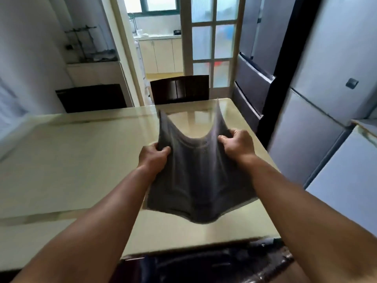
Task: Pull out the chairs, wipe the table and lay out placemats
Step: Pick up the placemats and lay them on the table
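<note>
Pale cream counter (71, 160), glossy and rectangular, filling the frame from 9 o'clock through the centre, with faint inlaid border lines and window light mirrored near its far edge. Grey refrigerators (318, 103), smooth and flat-fronted, lined up from 1 to 4 o'clock, standing just beside the counter's right edge with only a narrow gap. Glazed door (212, 41) with frosted panes in a pale frame at 12 o'clock, open onto a kitchen with cream cabinets. Low white sideboard (91, 72) at 10 o'clock carrying a wire rack, too blurred to detail. Dark wooden chair (179, 88) at 12 o'clock, back upright, close against the far edge. Second dark chair (91, 98) at 10 o'clock along the left side. Another dark chair (204, 266) at 6 o'clock, against the near edge. Broad bare stretch of counter open at 9 o'clock.

Grey placemat (200, 176), thin, soft and limp, held up at the centre over the right half of the counter, top edge sagging in a deep curve between two raised corners, bottom edge drooping toward the surface; contact unclear through motion blur. Left hand (154, 158) closed tight on the placemat's left edge, fingers curled in. Right hand (237, 145) closed likewise on the right edge.
</note>
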### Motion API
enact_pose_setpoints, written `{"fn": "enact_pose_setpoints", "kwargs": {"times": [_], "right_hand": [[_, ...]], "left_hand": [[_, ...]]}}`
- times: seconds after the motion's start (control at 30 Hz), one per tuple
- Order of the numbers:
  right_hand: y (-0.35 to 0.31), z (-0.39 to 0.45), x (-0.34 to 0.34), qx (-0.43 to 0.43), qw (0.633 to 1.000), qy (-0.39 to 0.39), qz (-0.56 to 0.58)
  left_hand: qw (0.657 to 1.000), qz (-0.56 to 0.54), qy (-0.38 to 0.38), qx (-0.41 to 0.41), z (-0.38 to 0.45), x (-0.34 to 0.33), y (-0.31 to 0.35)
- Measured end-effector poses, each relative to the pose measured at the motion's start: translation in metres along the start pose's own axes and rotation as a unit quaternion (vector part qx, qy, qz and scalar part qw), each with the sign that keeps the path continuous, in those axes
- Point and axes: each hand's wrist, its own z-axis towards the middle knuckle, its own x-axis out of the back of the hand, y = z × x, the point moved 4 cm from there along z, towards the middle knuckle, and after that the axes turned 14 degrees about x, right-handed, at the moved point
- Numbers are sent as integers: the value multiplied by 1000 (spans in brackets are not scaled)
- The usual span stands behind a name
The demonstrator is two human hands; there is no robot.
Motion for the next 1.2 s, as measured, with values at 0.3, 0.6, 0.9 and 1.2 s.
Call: {"fn": "enact_pose_setpoints", "kwargs": {"times": [0.3, 0.6, 0.9, 1.2], "right_hand": [[138, 13, -19, -171, 969, -105, -146], [194, -9, -30, -229, 933, -156, -230], [194, -9, -40, -209, 931, -156, -255], [173, -14, -49, -207, 905, -158, -336]], "left_hand": [[960, 232, 63, 140, 79, 4, -100], [937, 277, 41, 208, 108, 4, -151], [929, 275, 45, 245, 108, 8, -162], [913, 333, 111, 206, 98, 10, -155]]}}
